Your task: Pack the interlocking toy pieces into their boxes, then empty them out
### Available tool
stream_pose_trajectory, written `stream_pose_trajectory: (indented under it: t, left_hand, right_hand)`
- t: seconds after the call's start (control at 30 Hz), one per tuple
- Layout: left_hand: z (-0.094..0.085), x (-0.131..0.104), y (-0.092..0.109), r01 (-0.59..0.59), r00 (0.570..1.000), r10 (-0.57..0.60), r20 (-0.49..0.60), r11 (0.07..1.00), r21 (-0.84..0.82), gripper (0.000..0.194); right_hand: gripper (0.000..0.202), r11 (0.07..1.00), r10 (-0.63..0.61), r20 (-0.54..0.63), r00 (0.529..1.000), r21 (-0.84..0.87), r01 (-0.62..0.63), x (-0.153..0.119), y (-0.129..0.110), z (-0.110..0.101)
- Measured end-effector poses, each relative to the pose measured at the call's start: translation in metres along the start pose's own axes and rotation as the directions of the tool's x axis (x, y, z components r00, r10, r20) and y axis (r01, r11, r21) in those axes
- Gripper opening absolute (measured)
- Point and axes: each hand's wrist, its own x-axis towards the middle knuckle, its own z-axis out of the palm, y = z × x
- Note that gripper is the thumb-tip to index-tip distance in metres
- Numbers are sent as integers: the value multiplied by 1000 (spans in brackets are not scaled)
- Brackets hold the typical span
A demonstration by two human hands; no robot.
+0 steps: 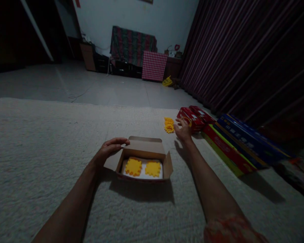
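An open cardboard box (143, 180) stands on the pale carpet in front of me, its flaps folded out. Inside, on a white lining, lie two yellow square pieces with notched edges, a left piece (133, 166) and a right piece (152, 168). My left hand (110, 150) rests at the box's back left corner, fingers stretched out and fingertips at the raised flap (145, 144). Farther off to the right, my right hand (183, 131) is beside a row of yellow notched pieces (169, 125). Its fingers are apart, and I see nothing held in them.
Red boxes (192, 118) stand just beyond my right hand. Right of them, a large blue box (243, 138) and a red and yellow-green box (228, 148) lie along the carpet (53, 141). A dark curtain (225, 50) hangs behind. Cloth-covered furniture (133, 45) stands against the far wall.
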Motion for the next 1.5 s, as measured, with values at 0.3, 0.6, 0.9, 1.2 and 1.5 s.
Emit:
stream_pose_trajectory:
  t: [0.3, 0.6, 0.9, 1.2, 1.5]
  left_hand:
    - [-5, 0, -2, 27, 1000, -27, 2, 998, 65, 34]
    - [-3, -2, 0, 31, 999, -32, 19, 998, 49, 33]
    - [-4, -1, -2, 0, 1000, -1, 8, 997, 82, 30]
    - [-5, -1, -4, 30, 1000, -30, -6, 999, 41, 32]
    - [-2, -3, 0, 14, 1000, -14, 7, 998, 64, 31]
  right_hand:
    - [51, 977, 158, -9, 987, -140, -158, 19, 25, 50]
    - [69, 869, 379, 197, 904, -412, -275, 57, 7, 69]
    - [42, 815, 440, 188, 878, -495, -303, 38, -16, 69]
    - [40, 830, 404, 199, 893, -490, -266, 29, -19, 60]
    - [44, 820, 434, 195, 880, -491, -296, 38, -14, 64]
